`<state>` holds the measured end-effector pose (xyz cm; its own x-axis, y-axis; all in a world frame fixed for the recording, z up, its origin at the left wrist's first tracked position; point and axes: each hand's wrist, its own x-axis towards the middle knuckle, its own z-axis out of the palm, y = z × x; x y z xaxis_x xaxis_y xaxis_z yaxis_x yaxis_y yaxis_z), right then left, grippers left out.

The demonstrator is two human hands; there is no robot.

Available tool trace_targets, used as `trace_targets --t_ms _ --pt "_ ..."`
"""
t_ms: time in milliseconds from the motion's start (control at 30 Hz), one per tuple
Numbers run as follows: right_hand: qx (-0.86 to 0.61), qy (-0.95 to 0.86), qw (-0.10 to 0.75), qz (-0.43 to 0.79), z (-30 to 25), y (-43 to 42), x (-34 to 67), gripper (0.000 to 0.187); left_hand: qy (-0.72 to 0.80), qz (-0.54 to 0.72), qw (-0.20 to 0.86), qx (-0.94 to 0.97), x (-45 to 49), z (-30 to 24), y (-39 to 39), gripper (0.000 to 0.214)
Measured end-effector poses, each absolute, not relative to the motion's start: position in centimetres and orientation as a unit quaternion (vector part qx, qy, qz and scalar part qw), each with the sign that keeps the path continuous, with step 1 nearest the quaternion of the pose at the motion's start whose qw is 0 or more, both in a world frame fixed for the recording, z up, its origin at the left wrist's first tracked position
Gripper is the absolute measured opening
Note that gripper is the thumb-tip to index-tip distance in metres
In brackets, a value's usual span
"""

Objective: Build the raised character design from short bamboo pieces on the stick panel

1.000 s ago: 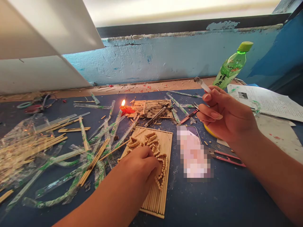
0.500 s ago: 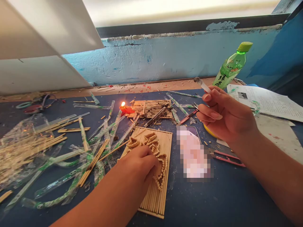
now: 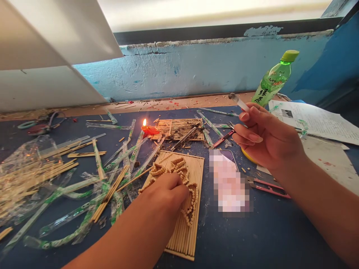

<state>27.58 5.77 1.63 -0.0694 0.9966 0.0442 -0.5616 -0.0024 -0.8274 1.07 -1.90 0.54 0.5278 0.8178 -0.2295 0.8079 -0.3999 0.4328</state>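
Observation:
My left hand (image 3: 165, 194) rests curled, palm down, on a panel of glued bamboo sticks (image 3: 179, 224) on the dark blue table, its fingertips pressed onto curved rows of small stick pieces (image 3: 190, 203) stuck to the panel. My right hand (image 3: 266, 136) is raised over the table's right side and pinches a white glue stick (image 3: 238, 100) with a darkened tip pointing up and left. A lit red candle (image 3: 147, 129) burns behind the panel, beside a second, scorched stick panel (image 3: 179, 129).
Loose bamboo sticks and green-printed plastic wrappers (image 3: 70, 175) litter the left. A green bottle (image 3: 273, 80) and printed papers (image 3: 316, 121) stand at the right. Red-handled cutters (image 3: 267, 186), scissors (image 3: 39, 125) and a blurred-out flat object (image 3: 228, 183) lie on the table. A blue wall runs behind.
Almost nothing: my left hand's fingers shift slightly on the stick pieces, and the candle flame flickers. My right hand stays raised with the glue stick.

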Motion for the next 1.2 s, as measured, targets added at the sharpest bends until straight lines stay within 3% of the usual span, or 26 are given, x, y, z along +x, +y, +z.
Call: trace_targets --t_ms 167,500,1200 --pt "-0.304 -0.359 0.611 0.636 1.56 5.87 27.53 0.008 0.485 -0.007 0.264 0.834 1.10 0.68 -1.94 0.028" --pt "-0.316 -0.363 0.610 0.630 1.45 5.95 27.49 0.009 0.450 0.082 0.263 0.849 0.50 0.54 -2.11 0.027" --pt "-0.304 -0.361 0.609 0.638 1.41 5.92 27.49 0.007 0.454 0.037 0.249 0.854 0.61 0.75 -2.07 0.029"
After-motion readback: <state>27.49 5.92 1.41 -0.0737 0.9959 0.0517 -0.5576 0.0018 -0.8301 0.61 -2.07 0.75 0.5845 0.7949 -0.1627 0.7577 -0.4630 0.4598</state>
